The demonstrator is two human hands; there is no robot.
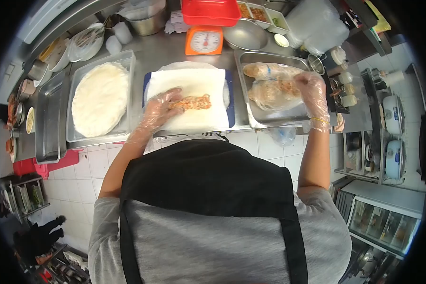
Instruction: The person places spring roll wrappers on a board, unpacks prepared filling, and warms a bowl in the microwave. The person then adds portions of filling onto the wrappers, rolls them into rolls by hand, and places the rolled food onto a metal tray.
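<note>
My left hand (162,110), in a clear plastic glove, rests on a white wrapper sheet (194,78) with its fingers apart. Its fingertips touch the left end of a strip of orange-brown chopped filling (196,102) that lies across the sheet. Under the sheet is a blue-edged board (231,111). On the right, my gloved right hand (312,90) has its fingers curled together at the edge of an opened plastic bag of filling (272,94) in a metal tray (270,120). What those fingers hold is hidden. A second bagged portion (270,71) lies behind.
A plastic container (131,94) left of the board holds a round stack of white wrappers (101,99). An orange scale (204,40) with a red basin (210,12) stands behind, beside a metal bowl (246,35). A deep metal tray (51,118) sits far left.
</note>
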